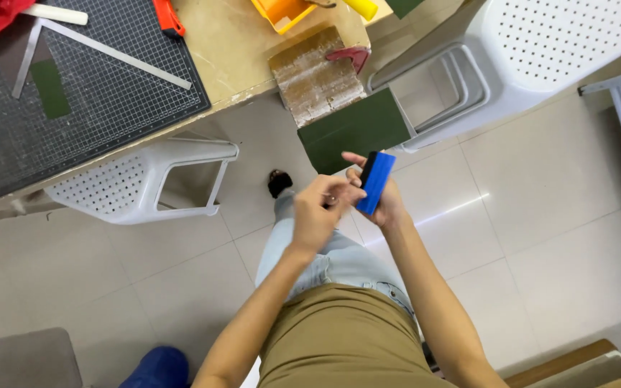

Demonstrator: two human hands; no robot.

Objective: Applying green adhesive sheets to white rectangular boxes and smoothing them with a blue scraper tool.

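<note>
— While I watch the head view, tell me what each hand has.

— I see the right hand (386, 205) closed around a flat blue scraper (376, 182), thumb and fingers pinching its sides, the tool upright in front of the body and above the tiled floor (540, 215). The left hand (318, 212) is curled, its fingertips meeting the scraper's lower edge; I cannot tell whether that grip pinches anything small of its own.

— And around them?

— Just beyond the hands a dark green sheet (353, 129) hangs off the bench (231, 50), beneath a worn wooden block (315, 75). On the bench lie a black cutting mat (109, 100), a metal ruler (116, 54) and a yellow tray (285, 13). One white plastic stool (145, 183) stands left, another (533, 50) right.
</note>
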